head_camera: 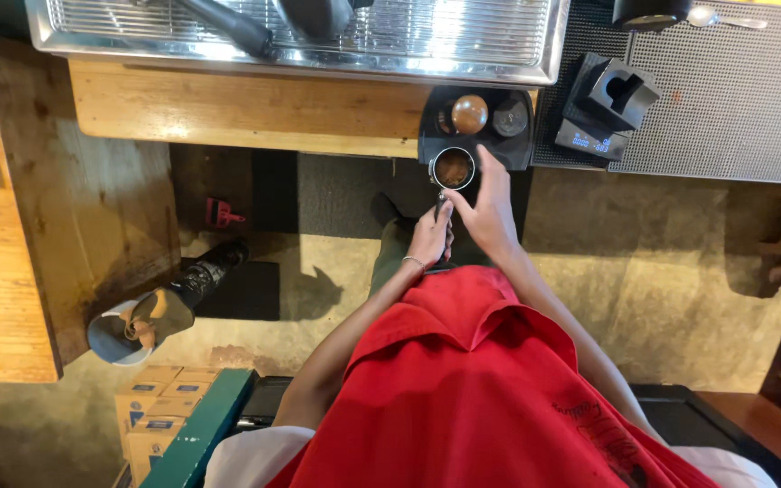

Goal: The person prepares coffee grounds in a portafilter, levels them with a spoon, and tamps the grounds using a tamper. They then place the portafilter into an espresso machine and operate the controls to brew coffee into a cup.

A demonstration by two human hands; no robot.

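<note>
A wooden counter [246,108] runs under a steel drip tray [318,41]. The left hand [430,237] is closed around the handle of a portafilter [453,168] full of coffee grounds; the right hand [490,210] lies half-open against its rim, beside a black tamping mat [522,149] and scale [603,108]
</note>
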